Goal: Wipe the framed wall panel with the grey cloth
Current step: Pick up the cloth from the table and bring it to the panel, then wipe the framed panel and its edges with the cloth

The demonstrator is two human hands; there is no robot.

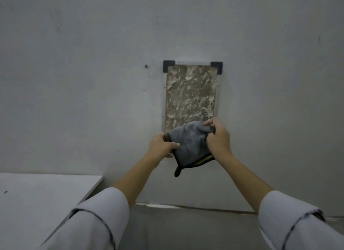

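At the framed wall panel's (pixel 191 95) lower edge, you are clamping both hands' fingers on the grey cloth (pixel 188 143); streaky residue suggests wiping is barely starting.

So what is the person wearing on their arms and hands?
Both arms wear white sleeves, left sleeve and right sleeve, rolled back to about the elbow, with a thin dark line along each cuff edge. The forearms are bare. The left hand and right hand wear no gloves; no rings or watch show.

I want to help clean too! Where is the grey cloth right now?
In the head view, the grey cloth is held between the left hand and right hand, in front of the framed wall panel's bottom edge.
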